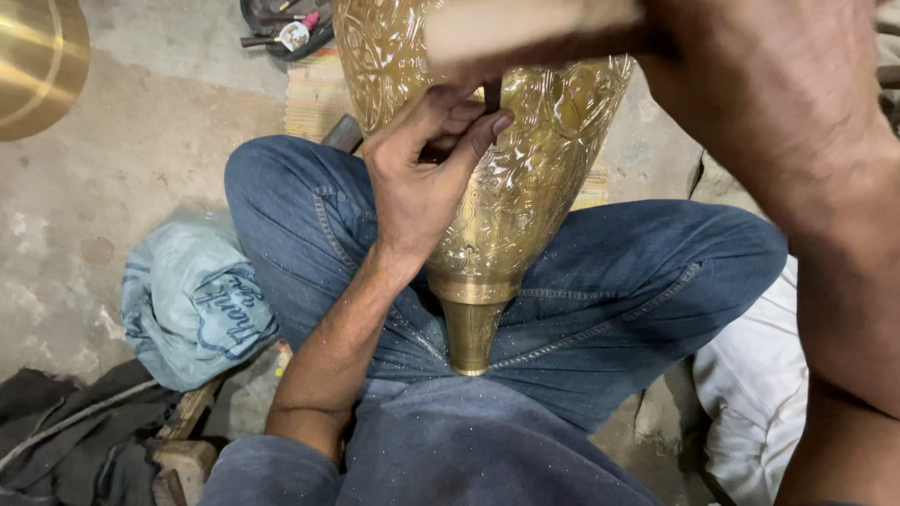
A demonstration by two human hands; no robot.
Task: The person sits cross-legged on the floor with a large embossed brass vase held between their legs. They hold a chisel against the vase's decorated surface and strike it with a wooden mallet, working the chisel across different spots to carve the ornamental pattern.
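Nearest me, my jeans-clad legs cradle the engraved brass vase, its narrow neck pointing toward me and its long axis running away, widening at the far end. My left hand lies on the vase's left flank, fingers pinched around a thin dark chisel set against the metal. My right hand hovers just beyond, above the chisel, gripping a blurred pale handle. A blue cloth lies at left, another brass piece at far left.
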